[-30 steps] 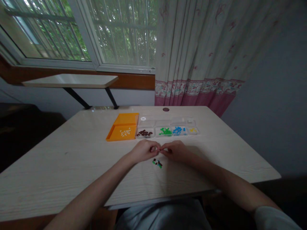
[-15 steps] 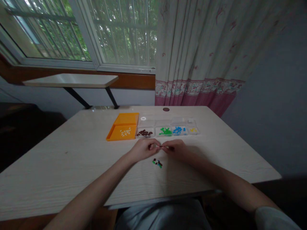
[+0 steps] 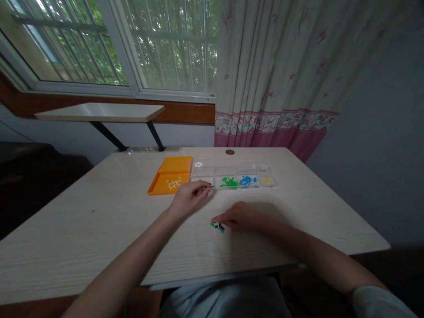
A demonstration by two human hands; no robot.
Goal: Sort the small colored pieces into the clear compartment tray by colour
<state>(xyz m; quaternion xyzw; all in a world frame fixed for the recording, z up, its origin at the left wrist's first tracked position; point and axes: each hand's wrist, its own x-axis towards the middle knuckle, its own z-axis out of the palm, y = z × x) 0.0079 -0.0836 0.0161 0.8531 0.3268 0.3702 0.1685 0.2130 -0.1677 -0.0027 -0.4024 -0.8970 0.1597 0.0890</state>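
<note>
My left hand (image 3: 188,198) is stretched forward over the brown-bead compartment of a clear sorting box (image 3: 253,168), its fingers pinched on a tiny dark piece at their tips. My right hand (image 3: 236,217) rests on the table with its fingertips curled down onto a small pile of dark and green beads (image 3: 217,227). The box also holds green beads (image 3: 228,181), blue beads (image 3: 247,180) and yellow beads (image 3: 266,180). An orange tray (image 3: 160,186) with small white beads lies left of the box.
The pale wooden table (image 3: 99,229) ends just before my lap. Behind it are a window, a narrow white shelf (image 3: 99,111) on black brackets and a patterned curtain (image 3: 274,75). A round cable hole (image 3: 229,152) sits at the table's far edge.
My hands have parted. The left moved forward to the box's brown-bead compartment with a small piece in its pinch. The right dropped down onto the small bead pile.
</note>
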